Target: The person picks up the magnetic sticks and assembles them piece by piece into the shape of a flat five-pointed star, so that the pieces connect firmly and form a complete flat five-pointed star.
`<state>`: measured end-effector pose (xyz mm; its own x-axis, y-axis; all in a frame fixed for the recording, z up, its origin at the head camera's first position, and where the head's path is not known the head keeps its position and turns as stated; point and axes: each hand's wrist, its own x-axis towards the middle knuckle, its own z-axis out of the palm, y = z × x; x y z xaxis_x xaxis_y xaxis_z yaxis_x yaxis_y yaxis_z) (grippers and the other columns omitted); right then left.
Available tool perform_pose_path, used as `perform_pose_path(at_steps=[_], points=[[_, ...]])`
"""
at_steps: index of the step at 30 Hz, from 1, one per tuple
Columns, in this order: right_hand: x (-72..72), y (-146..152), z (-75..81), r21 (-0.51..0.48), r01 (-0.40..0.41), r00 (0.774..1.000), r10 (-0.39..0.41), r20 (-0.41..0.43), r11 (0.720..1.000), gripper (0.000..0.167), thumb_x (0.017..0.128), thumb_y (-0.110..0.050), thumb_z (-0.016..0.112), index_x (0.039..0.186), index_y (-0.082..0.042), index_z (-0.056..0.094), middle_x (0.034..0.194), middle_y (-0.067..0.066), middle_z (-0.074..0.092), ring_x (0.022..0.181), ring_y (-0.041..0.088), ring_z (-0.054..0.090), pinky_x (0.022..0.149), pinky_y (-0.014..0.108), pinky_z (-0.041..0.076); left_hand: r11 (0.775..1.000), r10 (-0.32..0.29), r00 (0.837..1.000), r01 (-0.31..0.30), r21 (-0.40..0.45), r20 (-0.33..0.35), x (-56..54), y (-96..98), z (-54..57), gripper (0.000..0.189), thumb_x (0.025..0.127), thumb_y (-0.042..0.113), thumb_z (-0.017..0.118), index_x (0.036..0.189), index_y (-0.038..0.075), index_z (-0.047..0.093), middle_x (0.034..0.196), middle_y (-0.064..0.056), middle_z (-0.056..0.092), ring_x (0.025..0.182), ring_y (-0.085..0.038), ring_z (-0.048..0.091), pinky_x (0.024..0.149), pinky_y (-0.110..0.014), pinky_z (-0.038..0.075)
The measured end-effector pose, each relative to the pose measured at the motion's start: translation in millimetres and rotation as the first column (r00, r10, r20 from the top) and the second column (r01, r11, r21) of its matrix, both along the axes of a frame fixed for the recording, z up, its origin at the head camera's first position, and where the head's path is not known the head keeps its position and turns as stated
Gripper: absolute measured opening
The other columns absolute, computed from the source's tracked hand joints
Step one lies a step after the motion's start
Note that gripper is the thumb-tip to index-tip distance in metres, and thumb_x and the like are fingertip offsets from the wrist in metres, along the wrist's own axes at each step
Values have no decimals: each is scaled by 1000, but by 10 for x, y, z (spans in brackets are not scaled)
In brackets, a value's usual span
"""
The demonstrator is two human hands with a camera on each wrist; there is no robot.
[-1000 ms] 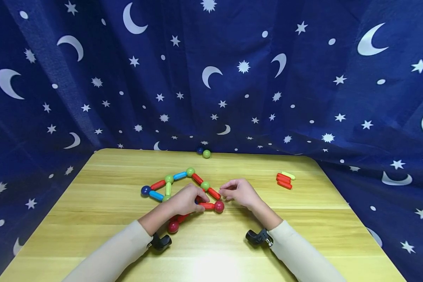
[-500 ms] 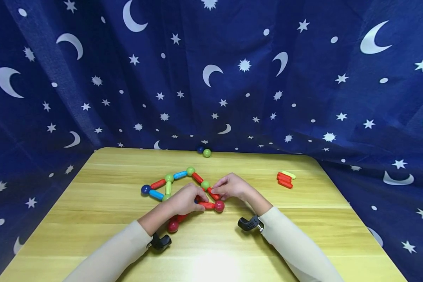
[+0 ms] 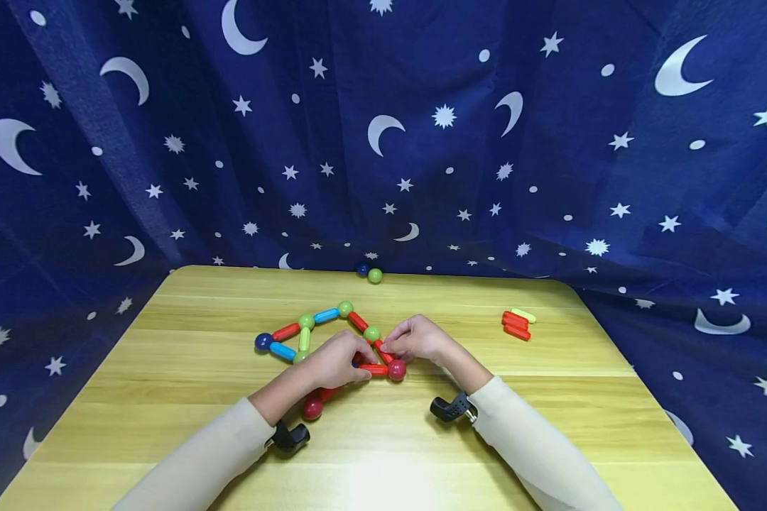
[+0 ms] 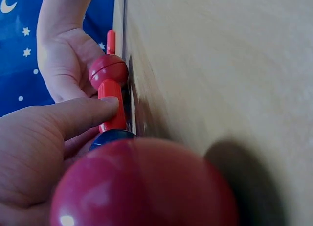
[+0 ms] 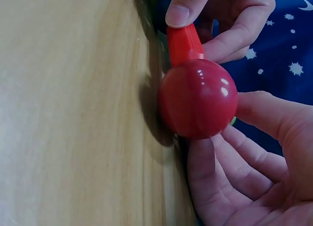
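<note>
A flat frame of magnetic rods and balls lies on the table. My left hand (image 3: 339, 360) pinches a red rod (image 5: 185, 45) between thumb and fingers; this rod joins a dark blue ball (image 4: 111, 136) to a red ball (image 3: 396, 370). From the other side, my right hand (image 3: 420, 339) holds a second red rod (image 3: 381, 351), which runs from a green ball (image 3: 371, 333) down to that same red ball. In the right wrist view, the right fingers sit behind the red ball and hide the second rod. My left hand covers the frame's middle.
Left of my hands, the frame continues with a blue ball (image 3: 263, 342), blue rods (image 3: 326, 316) and green balls (image 3: 345, 309). Another red ball (image 3: 312, 407) sits near my left wrist. Spare rods (image 3: 516, 324) lie at right. Two loose balls (image 3: 374, 275) rest at the back edge.
My right hand has moved left from beside the frame and taken hold of the second red rod. That rod's lower end has come against the red ball. The left hand keeps its place.
</note>
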<state>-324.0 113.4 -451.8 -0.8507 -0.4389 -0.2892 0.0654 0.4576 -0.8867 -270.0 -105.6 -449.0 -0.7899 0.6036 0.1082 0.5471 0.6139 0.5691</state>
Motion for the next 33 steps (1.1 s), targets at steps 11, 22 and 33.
perform_pose_path(at_steps=[11,22,33], points=[[82,96,39,0,-37,999,37,1,999,22,86,-10,81,101,6,74,79,4,76,67,11,69,67,32,62,999,47,999,-47,5,2,35,-54,35,21,85,12,84,104,12,76,97,1,68,83,-13,57,75,-25,49],[226,253,38,16,-99,992,100,-82,995,24,87,-13,82,100,3,73,81,4,76,67,10,67,66,30,59,976,219,972,-219,-14,87,54,-41,96,38,85,15,85,117,2,68,93,-7,66,73,-12,55,66,-24,48],[225,697,62,-65,54,979,-66,-194,996,30,95,-15,73,113,8,69,96,28,72,76,26,70,72,42,62,974,202,977,-193,-115,73,45,-63,107,32,89,11,79,118,1,71,85,1,66,77,-12,56,73,-30,52]])
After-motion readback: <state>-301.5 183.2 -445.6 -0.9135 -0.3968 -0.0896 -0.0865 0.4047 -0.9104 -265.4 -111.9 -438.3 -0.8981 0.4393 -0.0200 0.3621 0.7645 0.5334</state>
